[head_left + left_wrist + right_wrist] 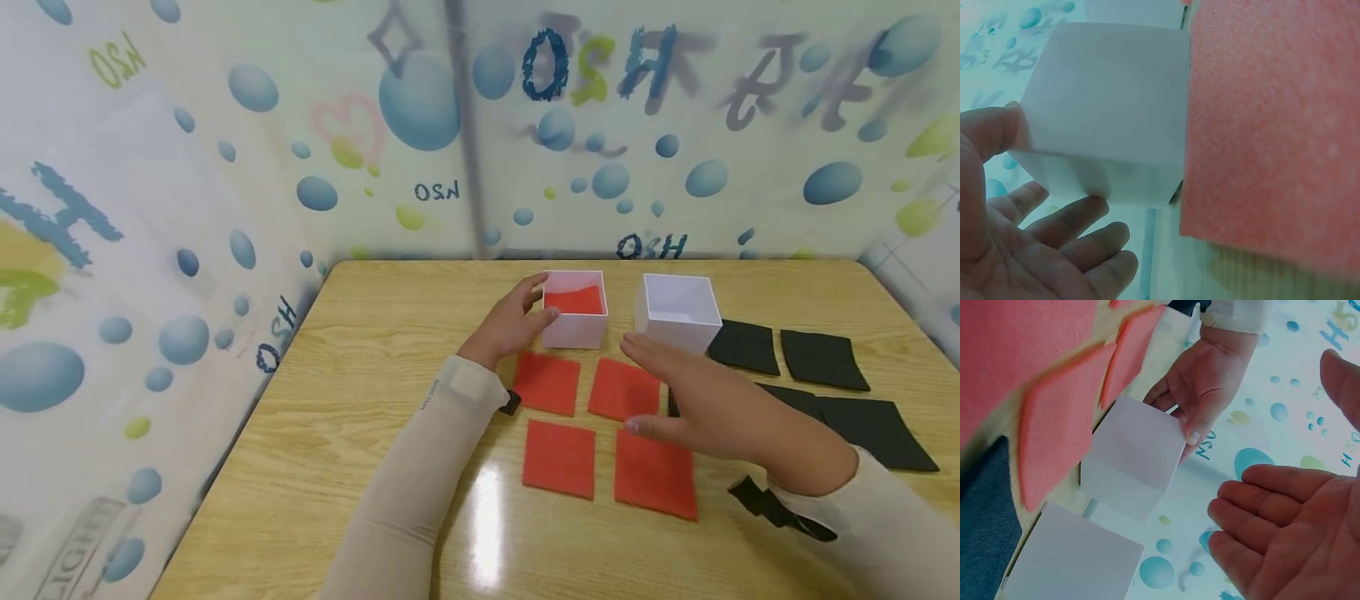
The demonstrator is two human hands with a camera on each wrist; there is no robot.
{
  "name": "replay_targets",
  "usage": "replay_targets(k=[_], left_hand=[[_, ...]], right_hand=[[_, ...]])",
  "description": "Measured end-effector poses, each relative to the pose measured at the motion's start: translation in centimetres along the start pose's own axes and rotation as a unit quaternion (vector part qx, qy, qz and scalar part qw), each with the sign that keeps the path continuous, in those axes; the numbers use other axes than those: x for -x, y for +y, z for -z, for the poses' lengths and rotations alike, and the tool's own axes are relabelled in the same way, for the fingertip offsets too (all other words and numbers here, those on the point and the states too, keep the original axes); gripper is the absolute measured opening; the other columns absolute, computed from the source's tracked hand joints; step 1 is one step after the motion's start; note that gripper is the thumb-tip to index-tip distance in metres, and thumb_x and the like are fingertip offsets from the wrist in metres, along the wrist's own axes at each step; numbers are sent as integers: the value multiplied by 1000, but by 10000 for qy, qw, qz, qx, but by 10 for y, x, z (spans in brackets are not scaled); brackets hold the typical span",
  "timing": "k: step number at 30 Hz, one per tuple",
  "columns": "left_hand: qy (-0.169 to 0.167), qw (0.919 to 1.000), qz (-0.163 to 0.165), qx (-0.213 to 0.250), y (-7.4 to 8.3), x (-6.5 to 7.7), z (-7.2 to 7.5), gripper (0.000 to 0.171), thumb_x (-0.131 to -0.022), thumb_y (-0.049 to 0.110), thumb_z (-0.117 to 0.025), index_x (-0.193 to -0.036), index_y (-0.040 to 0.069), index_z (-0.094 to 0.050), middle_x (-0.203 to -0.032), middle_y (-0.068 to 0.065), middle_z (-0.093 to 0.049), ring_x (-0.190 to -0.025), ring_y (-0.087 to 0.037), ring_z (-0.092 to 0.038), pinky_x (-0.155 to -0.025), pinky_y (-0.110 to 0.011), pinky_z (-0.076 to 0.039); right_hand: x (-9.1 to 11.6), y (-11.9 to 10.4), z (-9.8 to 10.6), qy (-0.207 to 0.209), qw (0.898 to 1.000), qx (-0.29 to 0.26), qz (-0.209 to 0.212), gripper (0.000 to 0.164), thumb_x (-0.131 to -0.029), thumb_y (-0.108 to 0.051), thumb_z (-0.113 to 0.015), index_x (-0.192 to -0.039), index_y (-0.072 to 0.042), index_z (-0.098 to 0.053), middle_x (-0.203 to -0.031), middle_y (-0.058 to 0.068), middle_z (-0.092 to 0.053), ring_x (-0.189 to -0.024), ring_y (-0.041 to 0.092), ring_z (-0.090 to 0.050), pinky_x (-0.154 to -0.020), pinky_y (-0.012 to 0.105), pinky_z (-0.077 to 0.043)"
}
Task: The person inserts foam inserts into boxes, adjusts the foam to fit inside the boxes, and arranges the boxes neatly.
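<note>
My left hand (517, 319) holds the left side of a small pale open-top box (574, 332), thumb at the front corner and fingers along the side. A red foam square (573, 301) lies inside this box. In the left wrist view, the thumb (997, 128) meets the box's edge and the other fingers are spread by its side. My right hand (723, 408) hovers over the table with straight fingers and nothing in them, in front of a second white box (678, 312). The right wrist view shows its palm (1304, 531) bare.
Several red foam squares (558, 458) lie in rows in front of the boxes. Several black squares (825, 358) lie to the right, partly hidden by my right hand. The wooden table (360, 358) meets a patterned wall covering (562, 192) at the back and left.
</note>
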State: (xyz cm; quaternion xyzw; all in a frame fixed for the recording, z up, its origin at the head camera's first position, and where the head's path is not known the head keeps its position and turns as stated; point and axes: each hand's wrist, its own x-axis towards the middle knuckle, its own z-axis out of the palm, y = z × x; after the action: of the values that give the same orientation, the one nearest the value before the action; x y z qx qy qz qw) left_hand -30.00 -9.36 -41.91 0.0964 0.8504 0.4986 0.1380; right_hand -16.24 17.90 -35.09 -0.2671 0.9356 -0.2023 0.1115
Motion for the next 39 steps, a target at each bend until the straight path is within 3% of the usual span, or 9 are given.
replay_targets(k=[8,14,26,39], left_hand=[[36,9999,51,-106,0,0,-1,70,-105,39,-64,-165,39,-30,-168,-1,-41,-156,-28,-38,-119,-52,-44],[0,9999,55,-136,0,0,-2,70,-105,41,-64,-165,40,-29,-168,0,-41,-156,-27,-38,-119,-52,-43],[15,10000,19,-85,0,0,-3,70,-105,40,-64,-166,40,-29,-168,0,-41,-156,-26,-37,-119,-50,-44],[13,10000,-13,-90,-1,-2,-4,70,-105,40,-64,-166,40,-28,-168,0,-40,-157,-27,-35,-120,-51,-42]], right_hand=[[24,10,-6,-234,9989,56,-413,108,-84,-67,-78,-165,-11,-35,-167,17,-39,-148,44,-44,-108,66,-48],[33,21,-8,-644,9956,103,-665,115,-80,-70,-78,-163,-4,-36,-164,24,-41,-144,49,-46,-107,67,-48],[38,31,-10,-981,9906,486,-818,111,-77,-70,-82,-156,1,-47,-157,29,-48,-141,52,-48,-104,67,-49],[34,26,-19,-1254,9863,393,-994,98,-74,-60,-90,-146,-2,-59,-147,21,-59,-132,43,-58,-102,63,-52]])
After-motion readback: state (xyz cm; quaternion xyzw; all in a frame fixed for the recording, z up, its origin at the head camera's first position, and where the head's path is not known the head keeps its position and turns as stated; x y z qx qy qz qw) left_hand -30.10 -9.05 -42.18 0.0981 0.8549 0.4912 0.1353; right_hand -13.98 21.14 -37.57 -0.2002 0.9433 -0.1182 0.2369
